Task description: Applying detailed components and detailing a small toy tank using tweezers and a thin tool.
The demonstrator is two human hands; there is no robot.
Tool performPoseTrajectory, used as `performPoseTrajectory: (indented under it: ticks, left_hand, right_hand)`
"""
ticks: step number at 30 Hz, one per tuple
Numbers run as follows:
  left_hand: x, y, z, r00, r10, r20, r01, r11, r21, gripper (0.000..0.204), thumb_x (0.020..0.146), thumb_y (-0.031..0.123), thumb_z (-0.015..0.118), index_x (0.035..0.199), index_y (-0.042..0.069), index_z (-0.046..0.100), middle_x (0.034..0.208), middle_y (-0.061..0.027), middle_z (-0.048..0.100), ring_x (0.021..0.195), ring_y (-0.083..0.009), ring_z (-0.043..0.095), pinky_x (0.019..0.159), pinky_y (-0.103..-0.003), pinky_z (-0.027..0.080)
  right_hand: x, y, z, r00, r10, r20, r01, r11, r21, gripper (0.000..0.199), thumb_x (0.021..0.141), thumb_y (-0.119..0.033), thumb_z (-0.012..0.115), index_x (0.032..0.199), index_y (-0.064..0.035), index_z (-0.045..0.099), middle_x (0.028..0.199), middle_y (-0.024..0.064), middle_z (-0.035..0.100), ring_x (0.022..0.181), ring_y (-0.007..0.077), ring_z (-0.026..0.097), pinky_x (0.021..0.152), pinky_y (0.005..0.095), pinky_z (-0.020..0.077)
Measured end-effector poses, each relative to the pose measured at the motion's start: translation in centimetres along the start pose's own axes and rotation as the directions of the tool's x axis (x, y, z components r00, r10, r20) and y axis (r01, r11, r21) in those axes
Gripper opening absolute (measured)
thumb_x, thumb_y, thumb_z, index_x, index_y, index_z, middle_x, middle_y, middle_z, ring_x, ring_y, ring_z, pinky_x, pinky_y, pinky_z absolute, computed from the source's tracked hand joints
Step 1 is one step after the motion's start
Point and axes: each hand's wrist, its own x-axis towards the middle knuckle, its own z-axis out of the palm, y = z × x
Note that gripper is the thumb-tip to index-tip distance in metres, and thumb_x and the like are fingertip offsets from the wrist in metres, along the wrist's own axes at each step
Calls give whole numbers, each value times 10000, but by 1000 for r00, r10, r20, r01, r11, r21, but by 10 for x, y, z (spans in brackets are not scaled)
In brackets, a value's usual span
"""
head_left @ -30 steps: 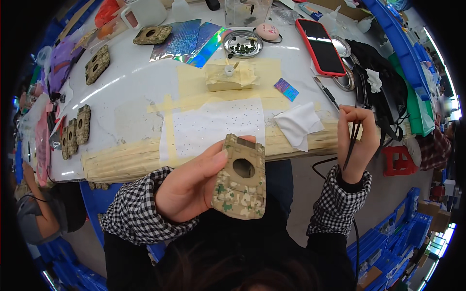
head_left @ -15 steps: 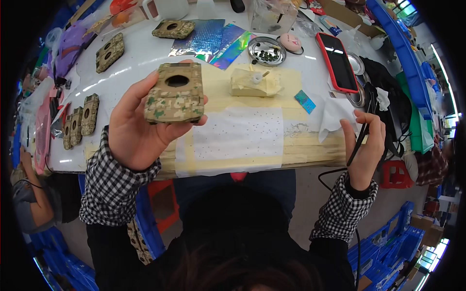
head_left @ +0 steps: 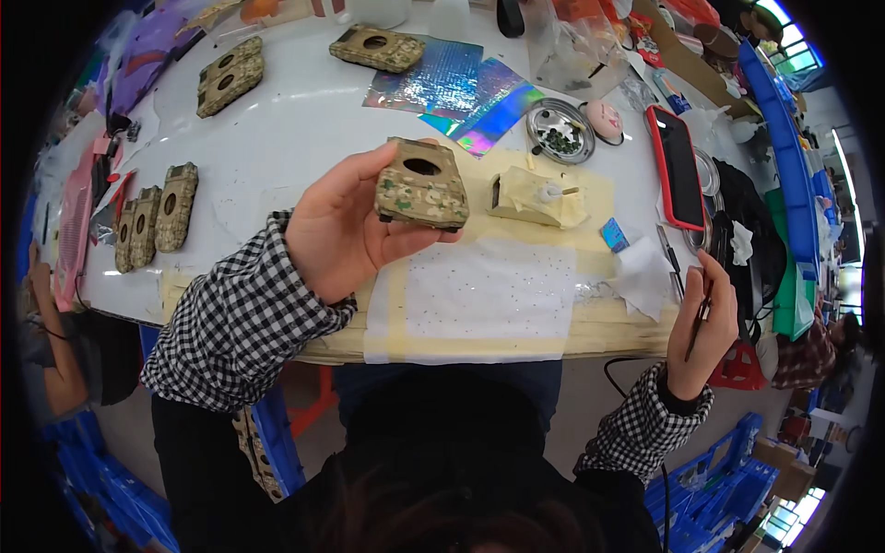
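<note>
My left hand (head_left: pixel 336 230) is wrapped round a camouflage-painted toy tank hull (head_left: pixel 426 195), lifted above the table. Its top has a round dark hole. At the right, my right hand (head_left: pixel 710 336) grips a thin dark stick-like tool (head_left: pixel 698 330) whose exact kind I cannot make out. A slim pen-like tool (head_left: pixel 671 251) and a crumpled white tissue (head_left: pixel 643 278) lie just beyond that hand. Between the hands is a white paper sheet (head_left: pixel 489 309) sprinkled with tiny dark specks. Behind the sheet sits a block wrapped in yellowish tape (head_left: pixel 530 203), with a white knob on top.
More camouflage hulls stand at the left (head_left: pixel 176 207) and far left (head_left: pixel 230 76); another hull (head_left: pixel 378 46) rests by shiny holographic sheets (head_left: pixel 424 81). A round metal dish (head_left: pixel 553 109) holds dark green bits. A red-cased phone (head_left: pixel 676 166) lies at right. People sit nearby.
My left hand and the hull have shifted right, and the hull has tilted. A thin tool now shows in my right hand, which is lower. The view has shifted too.
</note>
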Motion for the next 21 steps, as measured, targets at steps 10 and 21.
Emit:
performPoseTrajectory:
  ticks: [10,21]
  left_hand:
    - [3,-6,7,1000,5,-17,-5,1000,12,503,979,287,319,1384,-8,287,1107,-294,543,926,-362,630,739,-322,594]
    - [2,-3,4,1000,22,-14,-21,1000,17,497,974,272,330,1378,-15,294,1114,-298,536,926,-358,627,747,-323,597]
  right_hand:
    - [-13,-4,10,990,5,-144,41,947,317,304,952,-204,495,1135,28,562,961,121,643,874,194,612,825,314,452]
    - [-7,5,27,967,-221,130,200,967,157,226,674,63,679,749,-19,483,804,116,619,809,302,528,701,358,435]
